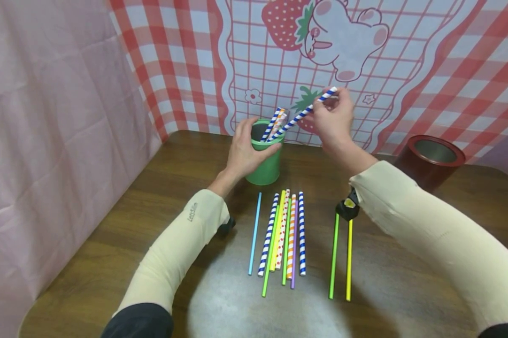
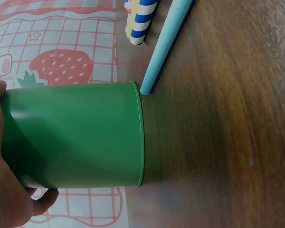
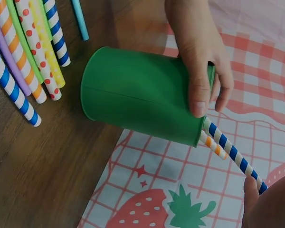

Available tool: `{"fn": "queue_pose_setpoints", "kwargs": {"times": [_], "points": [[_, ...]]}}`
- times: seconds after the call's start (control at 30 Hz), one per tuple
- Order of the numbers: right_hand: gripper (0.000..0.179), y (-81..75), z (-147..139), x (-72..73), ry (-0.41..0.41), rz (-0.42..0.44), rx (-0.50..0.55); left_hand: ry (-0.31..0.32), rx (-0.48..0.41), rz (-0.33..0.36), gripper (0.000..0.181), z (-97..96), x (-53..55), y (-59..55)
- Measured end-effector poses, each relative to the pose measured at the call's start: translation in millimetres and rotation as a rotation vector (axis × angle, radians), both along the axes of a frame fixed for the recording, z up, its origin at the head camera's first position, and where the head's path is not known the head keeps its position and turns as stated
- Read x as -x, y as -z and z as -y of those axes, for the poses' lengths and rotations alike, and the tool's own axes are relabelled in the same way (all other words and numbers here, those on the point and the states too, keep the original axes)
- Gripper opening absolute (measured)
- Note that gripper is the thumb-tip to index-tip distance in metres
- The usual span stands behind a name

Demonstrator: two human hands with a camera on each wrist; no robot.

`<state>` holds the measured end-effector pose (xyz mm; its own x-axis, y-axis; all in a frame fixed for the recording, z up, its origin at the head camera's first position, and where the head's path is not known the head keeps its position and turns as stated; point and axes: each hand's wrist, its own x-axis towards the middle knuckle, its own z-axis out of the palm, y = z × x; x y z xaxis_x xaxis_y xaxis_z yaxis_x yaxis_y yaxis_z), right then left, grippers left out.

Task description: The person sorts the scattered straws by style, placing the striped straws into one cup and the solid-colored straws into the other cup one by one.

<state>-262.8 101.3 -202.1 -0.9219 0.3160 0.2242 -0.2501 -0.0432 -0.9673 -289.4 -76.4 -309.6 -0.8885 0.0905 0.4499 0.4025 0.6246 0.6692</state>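
My left hand grips the green cup around its rim, thumb on the near side. The cup stands upright on the table. My right hand pinches a blue-and-white striped paper straw near its top; the straw slants down with its lower end at the cup's mouth. Inside the cup lean another blue-striped straw and an orange-striped straw. In the right wrist view, left thumb and fingers wrap the rim. The bottoms of the straws in the cup are hidden.
A row of several straws in plain and patterned colours, including a red-dotted straw, lies before the cup. A blue straw lies left of them, a green straw and yellow straw right. A dark red can stands at back right.
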Motion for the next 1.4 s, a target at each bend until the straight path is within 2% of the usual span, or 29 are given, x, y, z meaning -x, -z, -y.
{"fn": "queue_pose_setpoints", "kwargs": {"times": [0.3, 0.4, 0.53, 0.7, 1.07, 1.4], "points": [[0.029, 13.4, 7, 5.7, -0.004, 0.07, -0.192, -0.002, -0.005, -0.006, 0.089, -0.5, 0.9, 2.2], [0.034, 16.7, 8, 6.3, -0.036, 0.092, -0.251, 0.001, -0.008, -0.007, 0.088, -0.4, 0.9, 2.4], [0.039, 19.6, 8, 4.8, -0.099, 0.132, -0.28, 0.003, -0.013, -0.003, 0.087, -0.3, 0.2, 1.8], [0.042, 21.8, 6, 2.7, -0.131, 0.171, -0.312, -0.001, 0.0, -0.01, 0.087, -0.6, -0.1, 1.3], [0.04, 34.4, -2, 1.0, -0.166, 0.17, -0.295, -0.009, 0.007, -0.018, 0.088, 0.0, 0.7, 1.8], [0.044, 59.3, -14, -12.2, -0.253, 0.314, -0.423, 0.004, -0.008, -0.011, 0.087, 0.7, 0.3, 1.4]]}}
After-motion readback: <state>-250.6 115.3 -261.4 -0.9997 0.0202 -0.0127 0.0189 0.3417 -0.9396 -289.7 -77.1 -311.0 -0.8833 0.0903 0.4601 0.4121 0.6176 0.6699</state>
